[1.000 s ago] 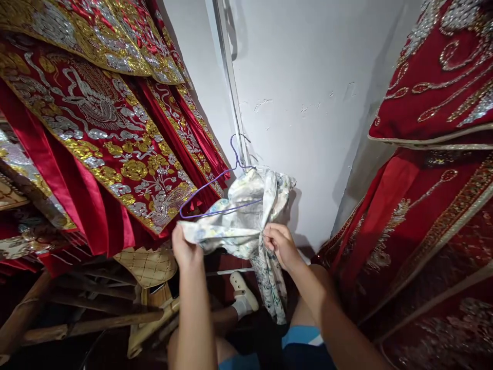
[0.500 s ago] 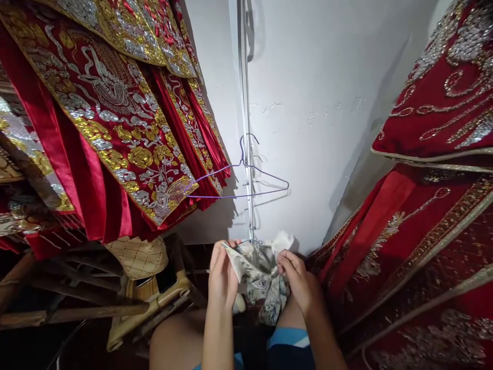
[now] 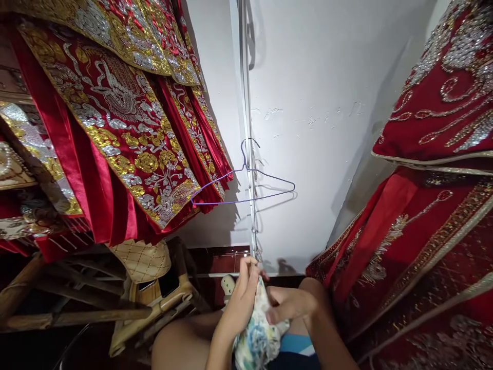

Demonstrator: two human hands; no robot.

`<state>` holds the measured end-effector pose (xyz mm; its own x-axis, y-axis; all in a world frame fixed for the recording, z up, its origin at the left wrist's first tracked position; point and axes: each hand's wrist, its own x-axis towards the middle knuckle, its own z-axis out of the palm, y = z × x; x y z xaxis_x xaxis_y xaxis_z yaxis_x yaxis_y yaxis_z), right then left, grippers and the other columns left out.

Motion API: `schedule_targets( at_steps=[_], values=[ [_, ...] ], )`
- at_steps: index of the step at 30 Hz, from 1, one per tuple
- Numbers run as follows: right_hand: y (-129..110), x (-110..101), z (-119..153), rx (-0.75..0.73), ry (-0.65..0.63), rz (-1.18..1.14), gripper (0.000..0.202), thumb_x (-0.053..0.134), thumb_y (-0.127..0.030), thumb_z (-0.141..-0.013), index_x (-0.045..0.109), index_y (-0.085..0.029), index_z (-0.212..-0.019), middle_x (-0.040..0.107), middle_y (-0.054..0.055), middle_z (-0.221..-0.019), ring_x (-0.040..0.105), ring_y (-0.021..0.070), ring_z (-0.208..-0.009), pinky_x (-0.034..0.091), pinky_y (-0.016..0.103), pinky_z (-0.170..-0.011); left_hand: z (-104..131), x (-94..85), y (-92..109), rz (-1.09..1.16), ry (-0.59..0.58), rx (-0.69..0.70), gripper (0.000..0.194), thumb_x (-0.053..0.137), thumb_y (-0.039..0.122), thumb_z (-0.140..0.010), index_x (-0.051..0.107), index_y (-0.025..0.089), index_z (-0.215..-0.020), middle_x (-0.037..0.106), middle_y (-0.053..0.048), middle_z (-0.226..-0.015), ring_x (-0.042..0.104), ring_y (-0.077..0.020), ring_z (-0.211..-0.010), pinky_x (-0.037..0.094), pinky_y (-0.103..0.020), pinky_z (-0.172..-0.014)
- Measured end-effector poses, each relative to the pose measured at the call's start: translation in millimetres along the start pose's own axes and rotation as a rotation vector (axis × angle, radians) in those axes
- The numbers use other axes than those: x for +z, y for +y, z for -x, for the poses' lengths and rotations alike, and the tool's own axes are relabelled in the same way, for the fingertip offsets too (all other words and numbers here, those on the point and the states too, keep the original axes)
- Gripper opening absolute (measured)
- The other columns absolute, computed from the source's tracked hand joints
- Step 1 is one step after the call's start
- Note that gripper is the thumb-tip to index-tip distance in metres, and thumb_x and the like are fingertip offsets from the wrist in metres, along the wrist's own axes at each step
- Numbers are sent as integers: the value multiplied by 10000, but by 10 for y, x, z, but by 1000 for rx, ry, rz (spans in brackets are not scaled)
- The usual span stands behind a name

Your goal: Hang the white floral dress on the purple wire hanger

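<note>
A thin white cloth (image 3: 256, 339) with a blue, green and yellow print hangs bunched over my lap; its kind of garment cannot be made out. My left hand (image 3: 244, 293) grips its upper end, fingers closed and pointing forward. From the right, my right hand (image 3: 290, 304) closes on the same cloth lower down, thumb pressed against it, the other fingers partly hidden and slightly blurred. Beyond both hands, a purple wire hanger (image 3: 223, 203) hangs bare at the upright metal rail (image 3: 244, 87), touched by neither hand.
Red costumes with gold and silver embroidery (image 3: 146, 162) hang at left, and a beaded red garment (image 3: 408, 205) at right. A bamboo chair (image 3: 131, 318) with a quilted cream bag (image 3: 144, 262) and a dark phone (image 3: 168, 282) stands lower left. One pale clog (image 3: 228, 284) lies on the floor.
The cloth, spread wide between my hands before, is now gathered narrow and lower, nearer my body. My hands have come close together. The view has shifted slightly.
</note>
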<state>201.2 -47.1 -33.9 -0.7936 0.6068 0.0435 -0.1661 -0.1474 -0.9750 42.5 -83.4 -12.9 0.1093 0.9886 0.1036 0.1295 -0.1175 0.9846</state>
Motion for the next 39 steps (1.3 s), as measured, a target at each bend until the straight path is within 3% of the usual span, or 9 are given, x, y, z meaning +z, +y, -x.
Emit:
schedule_targets(
  at_steps=[3, 6, 9, 12, 16, 21, 28, 35, 39],
  values=[
    [-134, -221, 6, 55, -384, -2, 443, 876, -469, -616, 716, -123, -841, 725, 54, -723, 711, 218, -755, 575, 321, -761, 191, -152, -323, -145, -274, -135, 524, 334, 644, -973, 617, 258, -1186, 664, -83, -1146, 576, -260, -1113, 408, -378, -1048],
    [-338, -431, 33, 8, -307, -17, 543, 919, -405, -522, 705, -99, -917, 741, 78, -773, 716, 236, -742, 579, 308, -697, 388, -305, -651, -305, -461, -248, 638, 377, 704, -930, 684, 193, -1157, 673, -110, -1181, 572, -305, -1142, 409, -415, -1067],
    [-663, -587, 60, 41, -53, 61, 575, 915, -309, -501, 689, -125, -996, 746, 64, -812, 712, 239, -750, 575, 302, -665, 436, -529, -755, -407, -436, -231, 644, 528, 672, -878, 622, 206, -1312, 631, -118, -1324, 557, -334, -1214, 411, -412, -1080],
    [-1055, -697, -12, -2, 197, 312, 371, 818, -213, -596, 687, -149, -938, 734, 55, -823, 692, 224, -747, 557, 297, -661, 264, -849, -570, -544, -320, -49, 577, 606, 526, -880, 548, 231, -1373, 616, -115, -1354, 566, -318, -1215, 428, -387, -1060],
    [-1454, -892, -290, -382, 528, 737, 247, 689, -163, -661, 689, -163, -908, 717, 50, -900, 668, 233, -859, 523, 312, -757, -131, -1304, -110, -834, -135, 152, 316, 470, 424, -966, 647, 212, -1120, 709, -92, -1094, 638, -268, -993, 473, -346, -893],
    [-1483, -1227, -732, -424, 627, 827, 420, 569, -249, -766, 679, -206, -1170, 707, 72, -1182, 632, 248, -1092, 464, 373, -975, -527, -1646, 347, -1163, -99, 220, 431, 402, 489, -979, 656, 198, -787, 703, -73, -776, 639, -259, -796, 433, -395, -905],
    [-1288, -1451, -886, -351, 787, 980, 214, 480, -308, -739, 570, -187, -587, 653, 31, -650, 576, 212, -688, 396, 288, -625, -1004, -1750, 497, -1325, -56, -36, 447, 409, 487, -931, 691, 141, -924, 738, -188, -945, 692, -334, -879, 495, -399, -772],
    [-1340, -1489, -612, -378, 956, 1023, 217, 516, -320, -697, 419, -221, -530, 506, -9, -517, 450, 162, -588, 288, 274, -555, -1249, -1660, 688, -1126, -32, 288, 398, 527, 277, -773, 701, 153, -1109, 662, -147, -1315, 581, -313, -1263, 412, -411, -1101],
    [-1342, -1483, -544, -382, 1000, 1045, 155, 528, -307, -691, 497, -212, -573, 601, 17, -575, 507, 182, -612, 320, 275, -561, -1130, -1581, 777, -1180, -136, 236, 257, 557, 276, -760, 722, 182, -933, 711, -129, -1205, 619, -313, -1182, 428, -415, -1079]
  ],
)
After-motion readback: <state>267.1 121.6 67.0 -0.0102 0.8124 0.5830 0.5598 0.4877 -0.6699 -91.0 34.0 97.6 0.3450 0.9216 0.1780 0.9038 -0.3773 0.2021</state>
